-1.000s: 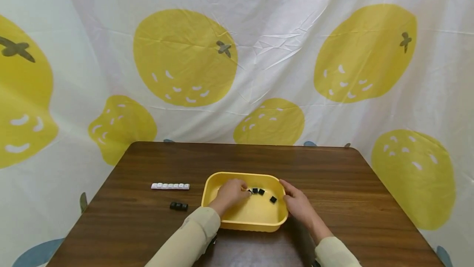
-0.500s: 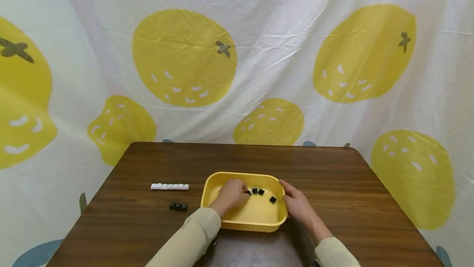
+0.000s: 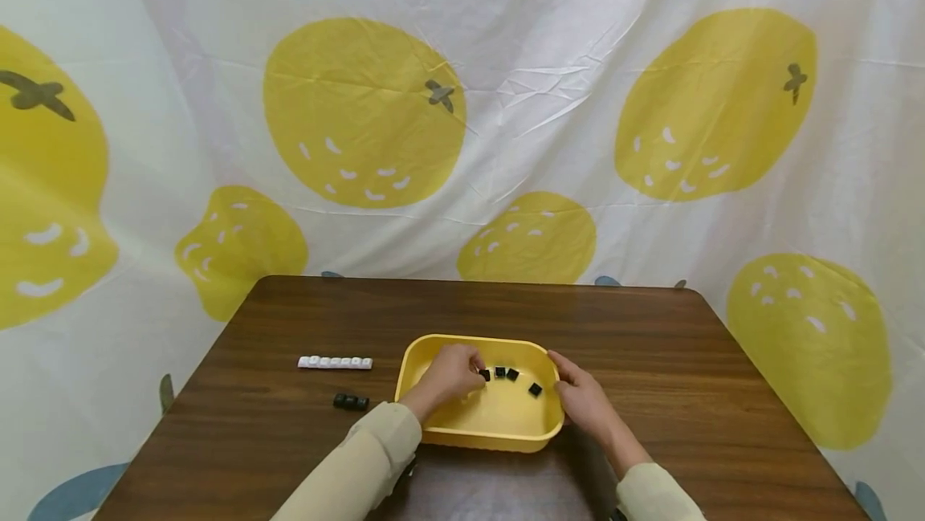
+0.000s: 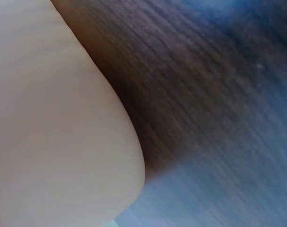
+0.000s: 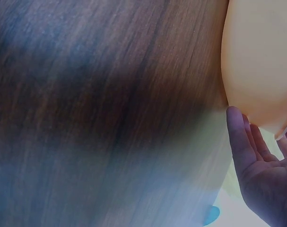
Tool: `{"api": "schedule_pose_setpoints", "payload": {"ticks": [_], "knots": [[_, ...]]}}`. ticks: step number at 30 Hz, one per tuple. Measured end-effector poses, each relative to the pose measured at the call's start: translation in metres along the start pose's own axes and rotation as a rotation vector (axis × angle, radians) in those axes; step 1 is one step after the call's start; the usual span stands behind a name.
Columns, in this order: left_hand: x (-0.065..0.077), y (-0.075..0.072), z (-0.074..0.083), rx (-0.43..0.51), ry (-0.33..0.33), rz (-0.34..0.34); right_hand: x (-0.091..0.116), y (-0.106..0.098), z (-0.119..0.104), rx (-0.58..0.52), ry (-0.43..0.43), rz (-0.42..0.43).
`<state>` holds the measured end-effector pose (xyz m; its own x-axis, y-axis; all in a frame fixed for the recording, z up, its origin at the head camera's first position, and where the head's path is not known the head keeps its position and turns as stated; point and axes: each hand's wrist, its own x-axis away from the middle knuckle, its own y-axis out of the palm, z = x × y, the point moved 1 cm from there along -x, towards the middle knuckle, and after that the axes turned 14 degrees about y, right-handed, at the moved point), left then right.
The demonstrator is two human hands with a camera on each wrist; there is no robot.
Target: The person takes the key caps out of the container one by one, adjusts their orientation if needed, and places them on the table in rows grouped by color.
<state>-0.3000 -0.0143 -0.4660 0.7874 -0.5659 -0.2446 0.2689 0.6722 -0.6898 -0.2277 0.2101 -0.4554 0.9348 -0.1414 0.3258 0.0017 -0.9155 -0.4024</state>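
In the head view, a yellow plastic tub [image 3: 499,442] stands on the table. My left hand [image 3: 450,376] reaches inside it, thumb and forefinger curled at a small black keycap [image 3: 485,375]. Right of those fingertips lie more black keycaps, one [image 3: 500,372] beside another [image 3: 512,374] and one [image 3: 535,389] nearer the right wall. My right hand [image 3: 584,402] grips the tub's right side. In the right wrist view its fingers [image 5: 235,118] lie against the tub's outer wall [image 5: 259,61] with the thumb at the rim. The left wrist view shows only tub wall [image 4: 63,118] and table.
On the brown wooden table [image 3: 686,360], left of the tub, lies a row of white keycaps [image 3: 336,362]. Nearer me sits a short row of black keycaps [image 3: 351,401]. A lemon-print curtain [image 3: 506,103] hangs behind the table's far edge.
My left hand has shifted slightly within the tub, and the black keycap at its fingertips shows more fully. My right hand keeps its place on the tub's side.
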Motion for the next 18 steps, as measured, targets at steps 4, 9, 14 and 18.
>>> {"api": "schedule_pose_setpoints", "payload": {"ticks": [4,9,14,18], "knots": [[0.0007,-0.001,-0.0005,0.003,0.011,0.011,0.0003,-0.0004,-0.0002,0.006,-0.004,-0.002],[0.001,0.0006,-0.0026,0.015,-0.009,0.009,0.0003,-0.0003,-0.0002,0.013,0.003,-0.005],[0.0012,0.0016,-0.004,0.022,-0.01,0.008,0.0006,-0.0005,-0.0001,0.0,0.001,-0.012],[0.0012,0.0003,-0.0039,0.028,0.005,0.018,-0.0005,-0.0005,0.0007,-0.005,-0.001,-0.016]]}}
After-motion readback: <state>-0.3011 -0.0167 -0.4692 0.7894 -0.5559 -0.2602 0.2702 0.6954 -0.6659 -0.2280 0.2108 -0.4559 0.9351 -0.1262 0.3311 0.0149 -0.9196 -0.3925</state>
